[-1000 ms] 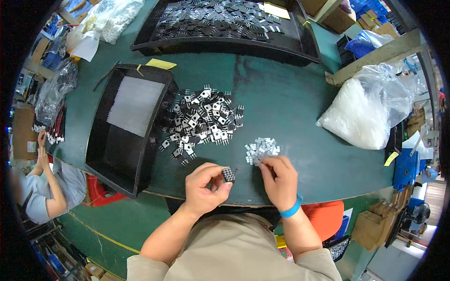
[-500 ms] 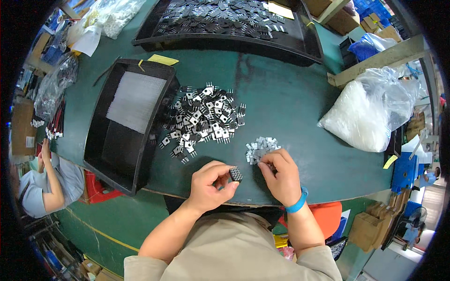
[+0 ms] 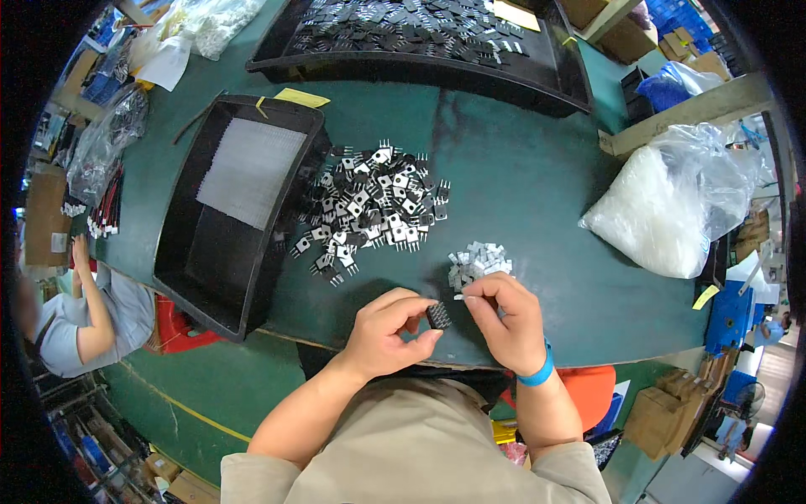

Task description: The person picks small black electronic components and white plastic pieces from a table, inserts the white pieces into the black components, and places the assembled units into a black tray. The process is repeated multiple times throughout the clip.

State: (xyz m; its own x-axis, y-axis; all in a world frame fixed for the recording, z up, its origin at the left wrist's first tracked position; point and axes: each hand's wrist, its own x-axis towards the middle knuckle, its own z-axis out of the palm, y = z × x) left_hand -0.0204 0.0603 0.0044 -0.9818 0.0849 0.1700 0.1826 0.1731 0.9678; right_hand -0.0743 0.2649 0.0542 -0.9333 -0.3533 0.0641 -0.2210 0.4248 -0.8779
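Black block [image 3: 438, 316] pinched in your left hand [image 3: 393, 333]

Your left thumb and fingers press on its sides. To the right of that grip, your right hand [image 3: 508, 323] pinches a small pale piece [image 3: 458, 296], with a pale pile [image 3: 480, 262] just beyond its fingertips.

Down and forward from the wearer's head peers this wide fisheye, over the beige shirt [image 3: 411, 445] at the bottom, across the green table [image 3: 546, 193], left hand [image 3: 390, 333] and right hand [image 3: 509, 325] close in just below centre, straight edges bowing toward the dark rim.
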